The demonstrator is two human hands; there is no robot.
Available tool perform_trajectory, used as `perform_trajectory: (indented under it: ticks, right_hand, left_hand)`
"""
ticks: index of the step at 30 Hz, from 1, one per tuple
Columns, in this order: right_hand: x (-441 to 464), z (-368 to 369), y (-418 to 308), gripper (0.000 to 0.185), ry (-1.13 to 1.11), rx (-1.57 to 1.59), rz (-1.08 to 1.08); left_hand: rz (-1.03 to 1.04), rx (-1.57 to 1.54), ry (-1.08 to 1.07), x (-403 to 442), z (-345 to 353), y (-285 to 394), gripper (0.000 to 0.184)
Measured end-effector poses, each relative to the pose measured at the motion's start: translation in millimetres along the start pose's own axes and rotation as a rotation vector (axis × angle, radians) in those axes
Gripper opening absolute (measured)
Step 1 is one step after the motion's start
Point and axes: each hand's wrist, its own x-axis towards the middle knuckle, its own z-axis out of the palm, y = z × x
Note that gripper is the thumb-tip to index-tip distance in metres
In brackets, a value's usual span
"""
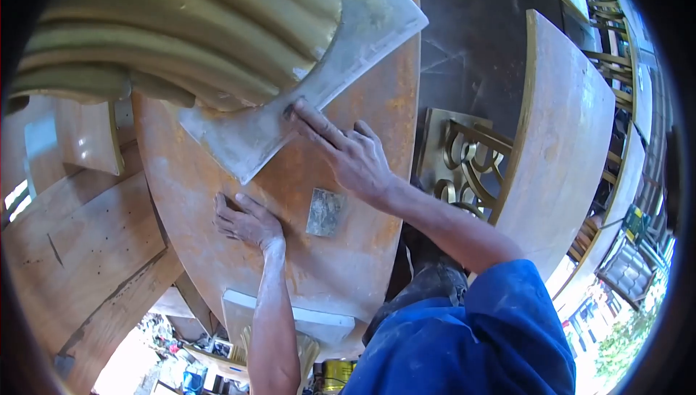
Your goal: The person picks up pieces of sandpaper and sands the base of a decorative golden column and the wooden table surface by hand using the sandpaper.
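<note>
Whitish base (250, 142) against the outstretched right grip (357, 160), just beyond the loosely spread left grip (252, 225).

1. Right forearm (453, 226): bare, slanting from lower right up toward the upper left.
2. Right wrist (391, 193): nearly straight, in line with the forearm.
3. Right hand (357, 161): back uppermost, two fingers extended together, an outer finger bent; underside hidden.
4. Left forearm (277, 322): bare, nearly vertical in view, dusted pale toward the wrist.
5. Left wrist (274, 247): angled, turning the hand leftward.
6. Left hand (255, 228): palm down, dusty, fingers spread and slightly bent.
</note>
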Motion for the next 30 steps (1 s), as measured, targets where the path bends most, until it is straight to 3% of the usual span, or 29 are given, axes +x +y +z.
perform_trajectory:
  ticks: [1, 3, 4, 6, 8, 9, 11, 13, 14, 16, 18, 19, 21, 23, 24, 28, 29, 30]
  right_hand:
    - [-4, -14, -9, 0.065, -0.104, -0.028, -0.206]
    - [14, -39, 47, 0.07, -0.222, -0.23, 0.062]
    - [26, -40, 49, 0.07, -0.231, -0.227, 0.055]
    - [34, -43, 39, 0.069, 0.104, 0.01, 0.34]
    - [15, 14, 15, 0.068, 0.354, 0.2, 0.1]
    - [14, 5, 15, 0.068, 0.368, 0.199, 0.1]
    - [-1, -28, 20, 0.071, -0.241, 0.019, -0.044]
    - [18, -41, 74, 0.077, -0.01, -0.027, 0.065]
    - [20, -40, 65, 0.077, -0.022, -0.019, 0.062]
    - [27, -31, 31, 0.077, -0.174, -0.095, 0.502]
    - [6, 15, -20, 0.076, 0.15, 0.202, 0.188]
    - [7, 10, -19, 0.076, 0.157, 0.207, 0.194]
    - [4, -5, -10, 0.077, -0.084, -0.025, -0.159]
    - [8, -8, 59, 0.079, -0.15, -0.067, 0.086]
    - [9, -5, 50, 0.079, -0.161, -0.062, 0.078]
    - [13, 2, -23, 0.081, 0.207, 0.194, 0.156]
    - [2, 14, -54, 0.077, -0.301, 0.095, 0.234]
    - [-10, 16, -56, 0.076, -0.22, 0.056, 0.016]
  left_hand:
    - [0.011, 0.009, -0.01, -4, -1, -5, 0.045]
    - [0.011, 0.0, -0.017, -1, 4, -1, 0.045]
    - [0.003, -0.007, -0.018, 1, 7, 1, 0.045]
    - [-0.005, -0.004, -0.037, -2, -5, 0, 0.045]
    - [-0.004, -0.028, -0.002, 4, 3, 9, 0.045]
    - [0.001, -0.029, 0.007, 4, 4, 8, 0.045]
    - [0.01, -0.004, -0.009, -3, -2, -2, 0.045]
    - [0.004, 0.001, -0.015, -1, 5, -2, 0.045]
    - [-0.004, 0.013, -0.027, -2, 6, -4, 0.045]
    - [-0.012, 0.038, -0.05, -3, -1, -4, 0.045]
    - [-0.003, 0.015, -0.019, 4, 4, 3, 0.045]
    - [0.006, 0.011, -0.013, 3, 2, 2, 0.044]
    - [0.018, 0.007, -0.019, -3, -1, -3, 0.044]
    - [0.012, 0.003, -0.027, -3, 4, 1, 0.044]
    - [0.002, 0.006, -0.033, -2, 6, 1, 0.044]
    - [-0.007, 0.015, -0.032, 2, 1, 2, 0.044]
    - [-0.003, 0.019, -0.032, 1, 1, 1, 0.043]
    - [0.003, 0.028, -0.038, -1, 0, -2, 0.042]
